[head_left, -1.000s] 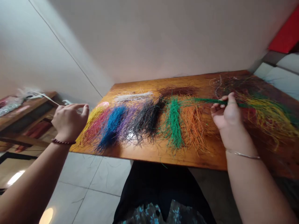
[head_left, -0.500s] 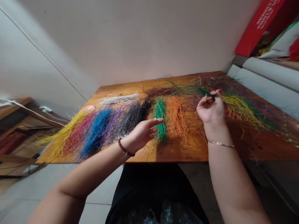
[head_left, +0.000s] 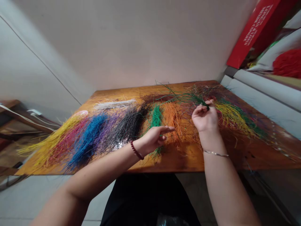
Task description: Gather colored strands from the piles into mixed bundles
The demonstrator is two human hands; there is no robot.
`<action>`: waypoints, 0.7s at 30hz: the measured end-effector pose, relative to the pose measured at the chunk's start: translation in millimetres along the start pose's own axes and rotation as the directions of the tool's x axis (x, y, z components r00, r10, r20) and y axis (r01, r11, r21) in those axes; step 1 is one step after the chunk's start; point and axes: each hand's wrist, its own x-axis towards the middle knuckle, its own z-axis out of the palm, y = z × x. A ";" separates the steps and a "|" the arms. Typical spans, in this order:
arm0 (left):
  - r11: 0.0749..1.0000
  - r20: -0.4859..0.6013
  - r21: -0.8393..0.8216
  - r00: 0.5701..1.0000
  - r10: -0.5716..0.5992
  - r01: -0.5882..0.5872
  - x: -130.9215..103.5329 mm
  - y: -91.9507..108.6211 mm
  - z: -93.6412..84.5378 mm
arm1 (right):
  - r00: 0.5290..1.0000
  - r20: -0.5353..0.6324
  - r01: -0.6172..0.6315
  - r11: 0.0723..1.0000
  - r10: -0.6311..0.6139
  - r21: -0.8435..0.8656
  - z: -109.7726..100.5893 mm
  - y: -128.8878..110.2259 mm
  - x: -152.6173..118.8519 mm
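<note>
My right hand (head_left: 205, 116) is closed on a bundle of dark green strands (head_left: 188, 98), whose loose ends spread out to the left above the table. Over the bright green strands (head_left: 156, 116) hangs my left hand (head_left: 155, 138), index finger stretched out toward the orange strands (head_left: 173, 121), the other fingers curled; I make out nothing in it. Left of it lie black-grey (head_left: 125, 125), purple (head_left: 107, 127), blue (head_left: 88, 138), pink (head_left: 68, 139) and yellow strands (head_left: 50, 141). White strands (head_left: 115, 104) lie behind them.
The wooden table (head_left: 195, 160) stands against the wall. At its right are more yellow strands (head_left: 232, 117) and tangled dark ones. A red box (head_left: 252, 34) and red material (head_left: 288, 62) sit at the upper right. A white cable (head_left: 35, 112) runs at the left.
My left hand has moved right relative to the strands, toward the orange ones. My right hand still holds the dark green bundle. The camera view has shifted slightly.
</note>
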 end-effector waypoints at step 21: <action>0.976 0.122 -0.173 0.986 -0.110 0.130 33.9 2.6 0.1 | 0.993 -0.112 -0.044 0.994 0.033 -0.097 4.1 13.1 -1.1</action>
